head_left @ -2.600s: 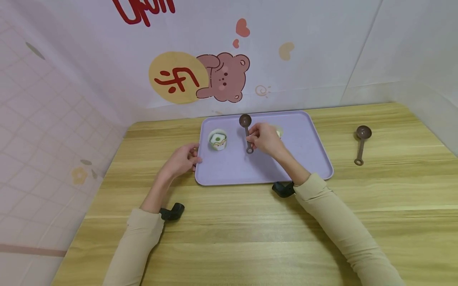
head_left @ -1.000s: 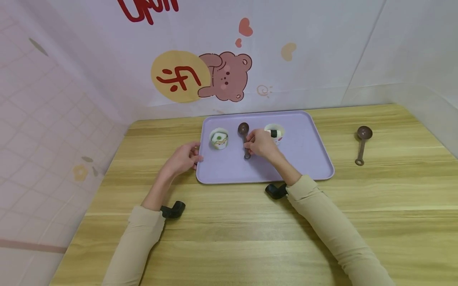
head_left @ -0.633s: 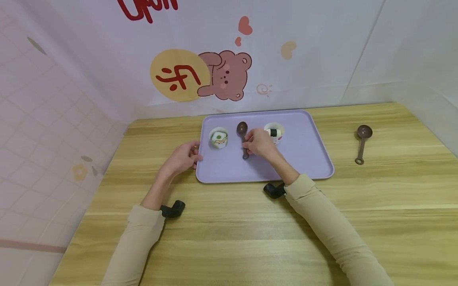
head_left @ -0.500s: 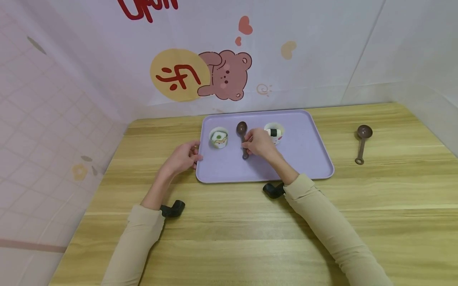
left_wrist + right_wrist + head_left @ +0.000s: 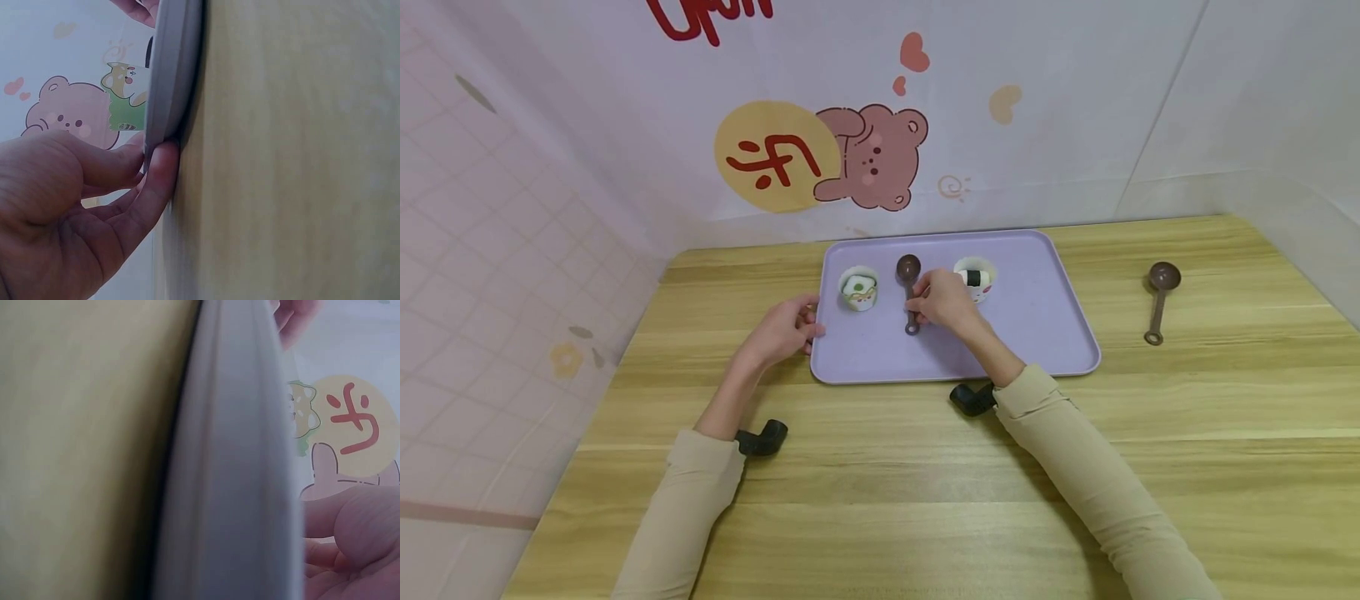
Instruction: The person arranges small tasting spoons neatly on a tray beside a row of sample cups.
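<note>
Left hand (image 5: pixel 784 327) has the lavender tray (image 5: pixel 880 354) pinched at its left rim, thumb above and fingers tucked underneath. Right hand (image 5: pixel 946 298) is nearly closed, thumb and fingertips nipping the handle of a brown measuring spoon (image 5: pixel 908 267).

Closest in are the beige sleeves (image 5: pixel 692 500) and black wrist cameras (image 5: pixel 763 439), over a wood-grain table (image 5: pixel 887 500). Past that, the pinched spoon is at the tray, bowl facing the far edge; can't tell if it's fully touching down. It's between two little printed cups: the left cup (image 5: pixel 861 304) holds a white piece with a green dot, the right cup (image 5: pixel 984 292) a white piece with a black band. Second brown measuring spoon (image 5: pixel 1163 279) is on the table, right of the tray. Furthest back, a wall print of a pink bear (image 5: pixel 880 162) beside a yellow circle (image 5: pixel 745 187).
</note>
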Demonstrator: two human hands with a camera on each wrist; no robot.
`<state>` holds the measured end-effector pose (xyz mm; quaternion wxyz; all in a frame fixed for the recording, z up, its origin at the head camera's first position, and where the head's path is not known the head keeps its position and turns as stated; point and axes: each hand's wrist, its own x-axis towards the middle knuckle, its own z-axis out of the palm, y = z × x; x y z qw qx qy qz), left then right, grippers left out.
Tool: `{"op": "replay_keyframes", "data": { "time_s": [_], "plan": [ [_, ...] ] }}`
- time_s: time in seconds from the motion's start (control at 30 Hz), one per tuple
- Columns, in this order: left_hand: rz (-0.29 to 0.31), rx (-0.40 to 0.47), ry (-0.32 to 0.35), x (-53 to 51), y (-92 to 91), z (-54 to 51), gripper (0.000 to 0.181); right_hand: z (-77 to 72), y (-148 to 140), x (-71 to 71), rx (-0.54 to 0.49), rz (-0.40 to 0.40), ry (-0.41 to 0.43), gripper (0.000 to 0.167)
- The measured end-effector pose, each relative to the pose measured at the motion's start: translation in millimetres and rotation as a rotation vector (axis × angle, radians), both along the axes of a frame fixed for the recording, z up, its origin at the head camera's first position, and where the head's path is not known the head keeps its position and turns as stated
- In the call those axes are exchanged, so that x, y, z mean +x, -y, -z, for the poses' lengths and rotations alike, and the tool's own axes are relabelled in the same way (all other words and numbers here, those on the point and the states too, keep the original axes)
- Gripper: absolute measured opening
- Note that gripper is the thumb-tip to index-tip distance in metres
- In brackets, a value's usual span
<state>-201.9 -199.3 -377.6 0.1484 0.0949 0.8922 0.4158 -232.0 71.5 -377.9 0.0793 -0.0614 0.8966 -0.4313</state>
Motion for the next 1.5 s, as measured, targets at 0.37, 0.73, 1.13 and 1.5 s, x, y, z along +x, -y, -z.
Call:
{"op": "replay_keyframes", "data": {
  "time_s": [0.37,0.73,1.13,1.5],
  "plan": [
    [0.002,-0.006,-0.008,0.6,-0.4,-0.9,0.055,-1.1,-1.5,-0.4,0.018,0.003,-0.023,0.018],
    [0.001,-0.020,-0.005,0.5,0.0,-0.1,0.055,-3.0,-0.2,0.2,0.073,-0.019,-0.020,0.016],
    [0.003,-0.017,-0.012,0.8,0.3,-0.3,0.055,-6.0,-2.9,1.4,0.159,-0.059,-0.045,0.017],
    [0.004,-0.015,-0.004,0.1,1.1,-0.7,0.056,-5.7,-6.5,2.8,0.209,-0.084,-0.141,0.016]
  ]
}}
